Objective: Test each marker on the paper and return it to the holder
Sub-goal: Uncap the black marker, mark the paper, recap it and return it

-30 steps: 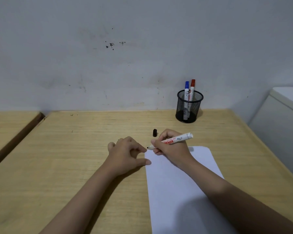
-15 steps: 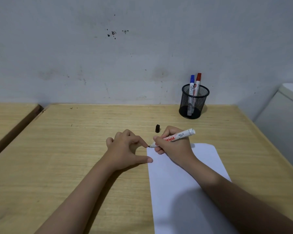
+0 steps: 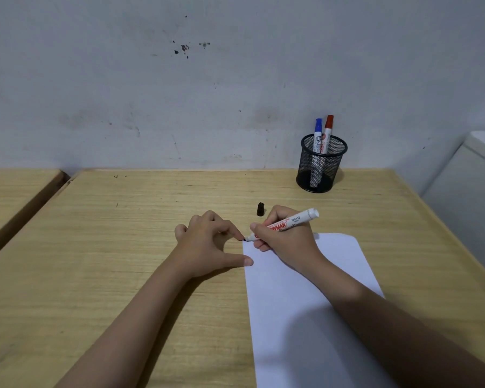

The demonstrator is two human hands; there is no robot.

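Note:
My right hand [image 3: 284,238] grips an uncapped white marker [image 3: 294,221], its black tip at the top left corner of the white paper [image 3: 297,301]. The marker's black cap [image 3: 260,209] stands on the desk just beyond my hands. My left hand [image 3: 207,243] rests on the desk beside the paper, thumb and forefinger touching the paper's left edge, holding nothing. A black mesh holder [image 3: 321,163] stands at the back right with a blue-capped marker [image 3: 317,137] and a red-capped marker [image 3: 327,133] upright in it.
The wooden desk [image 3: 109,247] ends at a grey wall behind. A second desk [image 3: 9,191] sits to the left across a gap. A white cabinet [image 3: 471,191] stands beyond the desk's right edge.
The view has tilted down a little, so everything sits lower in frame. My hands, the marker and the paper have hardly moved; the tip stays at the paper's corner.

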